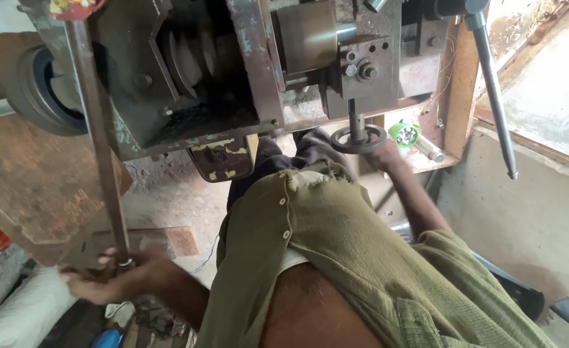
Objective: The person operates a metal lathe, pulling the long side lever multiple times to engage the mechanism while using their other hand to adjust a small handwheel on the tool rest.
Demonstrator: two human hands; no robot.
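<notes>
I look down past my olive shirt at a worn metal lathe-like machine (233, 71). My left hand (107, 277) is closed around the lower end of a long rusty steel bar (97, 142) that runs up along the machine's left side. My right hand (382, 154) reaches forward and grips the rim of a small round handwheel (358, 138) on a short shaft under the machine's front block. Most of its fingers are hidden behind the wheel.
A long steel lever handle (494, 96) slants down at the right. A green and silver flashlight (410, 136) lies on a wooden ledge beside the handwheel. A rubber pulley or wheel (36, 90) sits at the left. Concrete floor and scrap lie below.
</notes>
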